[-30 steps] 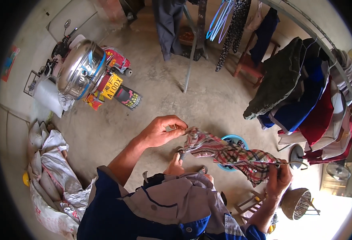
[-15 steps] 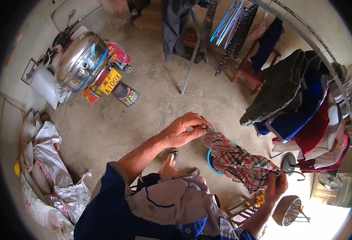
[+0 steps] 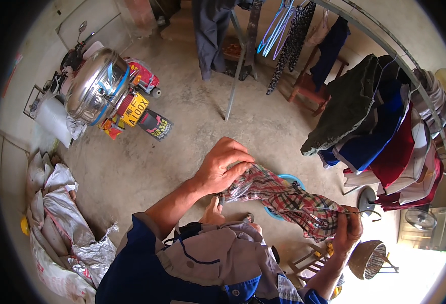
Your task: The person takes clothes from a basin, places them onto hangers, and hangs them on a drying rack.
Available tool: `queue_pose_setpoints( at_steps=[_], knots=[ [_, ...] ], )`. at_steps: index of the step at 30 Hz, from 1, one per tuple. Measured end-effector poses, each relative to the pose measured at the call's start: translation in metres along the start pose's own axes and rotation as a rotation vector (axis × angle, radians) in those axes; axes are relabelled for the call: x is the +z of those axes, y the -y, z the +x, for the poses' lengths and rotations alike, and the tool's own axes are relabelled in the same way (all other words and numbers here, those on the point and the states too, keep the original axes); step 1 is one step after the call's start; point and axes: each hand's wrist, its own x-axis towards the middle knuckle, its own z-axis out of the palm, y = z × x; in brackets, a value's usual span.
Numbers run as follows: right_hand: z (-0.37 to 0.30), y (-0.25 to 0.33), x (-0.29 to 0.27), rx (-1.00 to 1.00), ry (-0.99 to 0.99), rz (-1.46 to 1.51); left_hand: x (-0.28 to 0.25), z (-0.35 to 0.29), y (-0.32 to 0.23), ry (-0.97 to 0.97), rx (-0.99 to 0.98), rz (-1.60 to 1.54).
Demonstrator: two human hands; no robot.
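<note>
A crumpled red, black and cream plaid garment (image 3: 294, 198) is stretched between my two hands, sloping down to the right. My left hand (image 3: 223, 164) pinches its upper left end between thumb and fingers. At the other end, my right hand (image 3: 348, 228) grips the cloth with curled fingers. A thin curved hook (image 3: 372, 215), like that of a clothes hanger, sticks out beside the right hand; the rest of it is hidden. Below the garment a blue basin (image 3: 291, 178) stands on the floor, partly covered from view.
Clothes, among them a dark green garment (image 3: 342, 106), hang from a metal rack (image 3: 410, 71) on the right. Several empty hangers (image 3: 277, 28) hang farther off. A motorcycle with a metal box (image 3: 97, 86) stands far left, white sacks (image 3: 60, 218) nearer left. A woven basket (image 3: 366, 260) and wooden chair (image 3: 309, 263) are lower right.
My left hand has moved left and slightly down, drawing its end of the plaid garment along. The right hand has barely moved and keeps its grip.
</note>
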Motion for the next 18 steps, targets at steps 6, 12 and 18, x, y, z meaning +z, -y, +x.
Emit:
queue_pose_setpoints(
  at_steps=[6, 12, 18],
  knots=[
    [0.009, 0.018, 0.007, -0.076, 0.005, -0.172, -0.015, -0.017, -0.004, -0.096, 0.057, 0.147],
    [0.011, 0.009, 0.016, 0.096, -0.062, 0.073, -0.014, -0.035, -0.009, -0.016, 0.036, 0.194],
    [0.031, 0.014, 0.022, -0.087, 0.112, 0.065, -0.022, -0.03, -0.015, -0.007, -0.098, 0.178]
  ],
)
